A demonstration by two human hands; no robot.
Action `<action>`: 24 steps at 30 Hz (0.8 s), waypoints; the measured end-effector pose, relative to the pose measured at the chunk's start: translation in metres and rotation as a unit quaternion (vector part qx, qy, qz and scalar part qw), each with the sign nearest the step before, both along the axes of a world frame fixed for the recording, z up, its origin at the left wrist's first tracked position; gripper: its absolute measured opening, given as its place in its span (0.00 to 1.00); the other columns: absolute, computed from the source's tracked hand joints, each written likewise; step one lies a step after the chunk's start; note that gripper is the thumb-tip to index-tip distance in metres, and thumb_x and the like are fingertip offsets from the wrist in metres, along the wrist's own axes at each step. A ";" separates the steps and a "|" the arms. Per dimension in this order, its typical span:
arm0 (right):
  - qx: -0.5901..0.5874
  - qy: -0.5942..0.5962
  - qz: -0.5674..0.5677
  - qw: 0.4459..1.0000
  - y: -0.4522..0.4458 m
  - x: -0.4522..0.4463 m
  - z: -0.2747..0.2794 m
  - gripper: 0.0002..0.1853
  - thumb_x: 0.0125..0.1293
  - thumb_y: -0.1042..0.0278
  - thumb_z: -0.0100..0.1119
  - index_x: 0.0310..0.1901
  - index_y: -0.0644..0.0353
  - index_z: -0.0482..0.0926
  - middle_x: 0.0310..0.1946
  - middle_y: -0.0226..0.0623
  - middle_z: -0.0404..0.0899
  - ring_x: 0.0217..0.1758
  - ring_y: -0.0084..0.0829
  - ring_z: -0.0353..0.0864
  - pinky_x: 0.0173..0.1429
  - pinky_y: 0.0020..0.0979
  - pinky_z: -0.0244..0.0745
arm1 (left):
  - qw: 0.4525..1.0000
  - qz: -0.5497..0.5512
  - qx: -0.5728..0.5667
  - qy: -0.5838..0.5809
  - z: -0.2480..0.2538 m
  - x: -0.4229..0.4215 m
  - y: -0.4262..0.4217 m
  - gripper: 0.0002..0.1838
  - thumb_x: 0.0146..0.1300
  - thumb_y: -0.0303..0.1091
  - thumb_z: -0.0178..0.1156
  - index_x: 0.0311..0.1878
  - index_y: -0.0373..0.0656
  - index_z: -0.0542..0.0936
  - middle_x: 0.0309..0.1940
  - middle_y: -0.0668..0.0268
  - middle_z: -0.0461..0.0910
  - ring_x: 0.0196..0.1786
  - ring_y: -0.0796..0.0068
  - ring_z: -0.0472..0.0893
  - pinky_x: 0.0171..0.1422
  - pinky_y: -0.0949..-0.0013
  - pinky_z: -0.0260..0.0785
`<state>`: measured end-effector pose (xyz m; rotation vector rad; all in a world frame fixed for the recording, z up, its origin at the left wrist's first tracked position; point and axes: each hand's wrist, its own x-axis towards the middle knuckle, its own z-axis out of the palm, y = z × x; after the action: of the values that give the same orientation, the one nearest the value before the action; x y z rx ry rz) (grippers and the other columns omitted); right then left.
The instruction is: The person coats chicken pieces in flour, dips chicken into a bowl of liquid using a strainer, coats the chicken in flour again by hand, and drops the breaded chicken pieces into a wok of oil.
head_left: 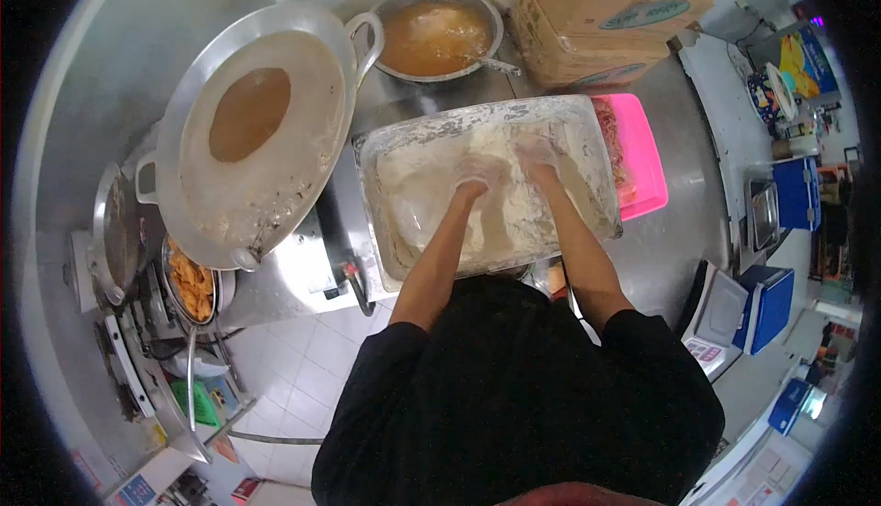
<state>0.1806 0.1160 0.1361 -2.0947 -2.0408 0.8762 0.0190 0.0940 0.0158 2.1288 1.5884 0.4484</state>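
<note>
Both hands are blurred by powder now: the left hand (477, 173) and the right hand (539, 152) are dusted white, and whether either grip is spread or closed cannot be told. Pale, clumpy flour-like powder (424, 165) is held in a scuffed rectangular tray (482, 115), set on the steel counter (684, 231); a pink tub (648, 157) is partly hidden by it.

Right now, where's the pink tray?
Head view, right of centre: the pink tray sits just right of the powder-filled tub, nearer the person than the cardboard boxes.

Cardboard boxes (601, 15) in a stack, blue boxes (769, 311) rightward, green basket (207, 407) lower left.
</note>
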 end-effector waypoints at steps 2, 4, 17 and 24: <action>-0.034 0.191 -0.138 0.971 -0.016 -0.006 0.006 0.28 0.64 0.51 0.54 0.59 0.63 0.71 0.56 0.45 0.74 0.60 0.36 0.71 0.61 0.39 0.66 | 0.998 -0.054 0.017 -0.002 -0.003 0.005 -0.010 0.15 0.56 0.47 0.55 0.37 0.49 0.84 0.40 0.55 0.82 0.41 0.57 0.81 0.49 0.57 0.72; -0.038 0.274 -0.189 0.942 -0.013 0.002 -0.021 0.27 0.64 0.53 0.55 0.59 0.62 0.71 0.55 0.43 0.75 0.59 0.35 0.71 0.60 0.38 0.67 | 0.990 -0.135 -0.050 0.003 0.072 -0.003 -0.011 0.15 0.56 0.48 0.56 0.35 0.49 0.84 0.36 0.54 0.82 0.38 0.58 0.82 0.45 0.59 0.73; -0.166 0.702 -0.232 0.653 -0.007 0.058 -0.037 0.21 0.65 0.67 0.53 0.60 0.60 0.71 0.53 0.36 0.77 0.54 0.31 0.76 0.56 0.36 0.75 | 0.844 0.263 -0.236 -0.404 0.104 -0.008 -0.069 0.25 0.64 0.54 0.54 0.55 0.44 0.75 0.45 0.64 0.78 0.42 0.69 0.78 0.45 0.63 0.73; -0.103 0.761 -0.245 0.592 -0.060 -0.001 0.017 0.23 0.65 0.64 0.52 0.61 0.60 0.70 0.56 0.39 0.75 0.56 0.36 0.75 0.59 0.40 0.73 | 0.951 0.095 -0.241 -0.172 0.165 0.020 -0.056 0.26 0.71 0.49 0.42 0.64 0.41 0.68 0.59 0.57 0.73 0.59 0.60 0.73 0.62 0.59 0.65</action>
<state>0.1800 0.0565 0.1535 -0.8469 -0.3905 1.7849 0.0387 0.0381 0.1804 1.4561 1.5134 0.4126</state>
